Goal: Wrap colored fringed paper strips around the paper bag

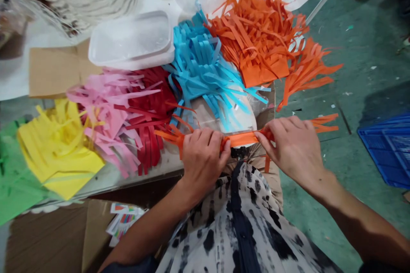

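"While the orange paper strip (241,139) is gripped by left hand (203,153) and right hand (294,147), where is it held?"
"Just before the patterned shirt (221,234)."
"What is contained nearby?"
"Printed sheets (124,219) are seen at the cardboard box (91,234); contents of the plastic tub (131,40) and blue crate (387,149) cannot be made out."

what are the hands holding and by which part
An orange fringed strip; the left hand and right hand grip it on either side of its middle, fringes sticking out beyond.
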